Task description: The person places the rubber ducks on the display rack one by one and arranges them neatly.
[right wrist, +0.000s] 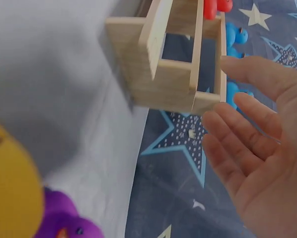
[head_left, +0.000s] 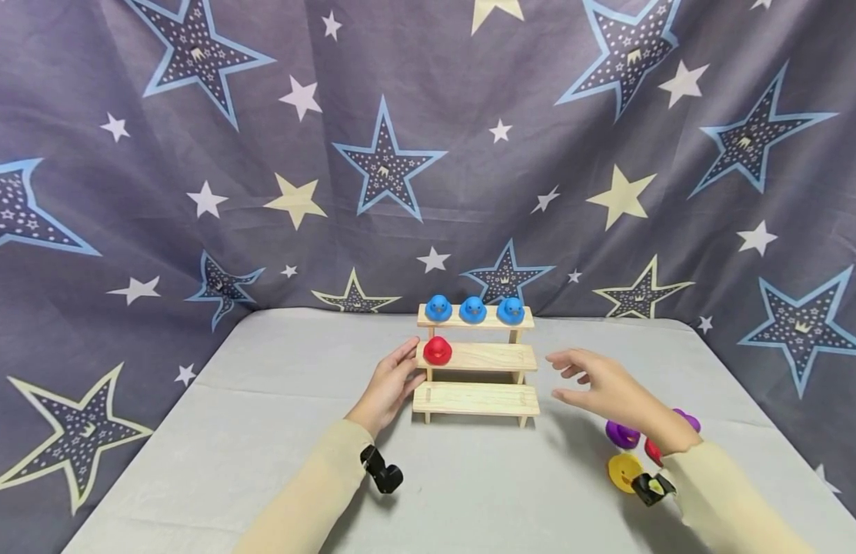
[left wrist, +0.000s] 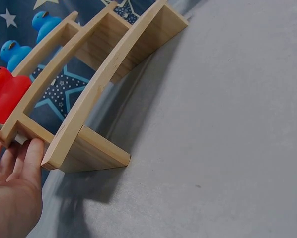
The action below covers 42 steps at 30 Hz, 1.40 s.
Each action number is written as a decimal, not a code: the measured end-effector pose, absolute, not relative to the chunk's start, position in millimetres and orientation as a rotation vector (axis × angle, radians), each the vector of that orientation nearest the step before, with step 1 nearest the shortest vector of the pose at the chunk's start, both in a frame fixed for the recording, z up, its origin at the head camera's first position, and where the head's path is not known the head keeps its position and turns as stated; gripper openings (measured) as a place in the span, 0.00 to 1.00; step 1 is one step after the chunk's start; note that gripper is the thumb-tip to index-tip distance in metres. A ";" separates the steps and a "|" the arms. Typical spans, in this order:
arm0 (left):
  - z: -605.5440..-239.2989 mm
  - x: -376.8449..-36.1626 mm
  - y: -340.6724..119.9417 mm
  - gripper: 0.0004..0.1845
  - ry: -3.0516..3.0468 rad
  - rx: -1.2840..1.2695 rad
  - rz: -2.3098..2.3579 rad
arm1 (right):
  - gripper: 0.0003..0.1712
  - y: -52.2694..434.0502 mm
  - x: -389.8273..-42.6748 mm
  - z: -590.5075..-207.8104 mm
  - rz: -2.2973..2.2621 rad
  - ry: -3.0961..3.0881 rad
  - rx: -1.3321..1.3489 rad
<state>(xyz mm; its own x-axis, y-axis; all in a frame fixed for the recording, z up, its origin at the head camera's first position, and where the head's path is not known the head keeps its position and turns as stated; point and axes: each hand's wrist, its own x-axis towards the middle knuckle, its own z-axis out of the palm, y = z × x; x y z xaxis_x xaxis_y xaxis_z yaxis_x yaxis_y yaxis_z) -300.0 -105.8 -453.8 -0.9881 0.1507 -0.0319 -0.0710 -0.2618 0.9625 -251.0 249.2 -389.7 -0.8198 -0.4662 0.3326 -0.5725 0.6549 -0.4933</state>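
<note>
A three-step wooden rack (head_left: 476, 400) stands mid-table. Three blue ducks (head_left: 472, 309) sit on its top step and a red duck (head_left: 437, 350) on the left of the middle step. My left hand (head_left: 389, 387) rests with straight fingers against the rack's left end (left wrist: 84, 148), just below the red duck (left wrist: 4, 91). My right hand (head_left: 597, 381) hovers open, holding nothing, to the right of the rack (right wrist: 178, 84). Purple ducks (head_left: 621, 434), a yellow duck (head_left: 624, 471) and a red one lie partly hidden under my right forearm.
A grey cloth covers the table (head_left: 275, 431), with its front edge near me. A star-patterned curtain (head_left: 372, 154) hangs behind and at both sides. The purple duck (right wrist: 64, 223) and yellow duck (right wrist: 12, 193) lie close to my right wrist.
</note>
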 end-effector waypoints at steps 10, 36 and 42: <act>-452.5 -298.6 -105.8 0.29 1.825 0.106 2.385 | 0.26 278.1 -238.5 -402.6 0.914 -2.722 0.817; -452.1 -298.0 -103.7 0.29 1.814 0.042 2.395 | 0.28 325.1 -216.8 -438.4 0.658 -2.846 0.635; -452.7 -298.6 -104.1 0.29 1.815 0.065 2.399 | 0.28 326.6 -215.9 -437.1 0.618 -2.878 0.637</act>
<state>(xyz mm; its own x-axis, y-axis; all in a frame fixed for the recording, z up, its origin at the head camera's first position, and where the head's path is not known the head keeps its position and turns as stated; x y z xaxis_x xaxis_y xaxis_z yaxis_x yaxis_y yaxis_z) -298.6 -104.1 -452.7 -0.9903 0.1312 -0.0455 -0.0795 -0.2670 0.9604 -215.9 326.6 -437.1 -0.9026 -0.3758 0.2100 -0.4289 0.8273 -0.3629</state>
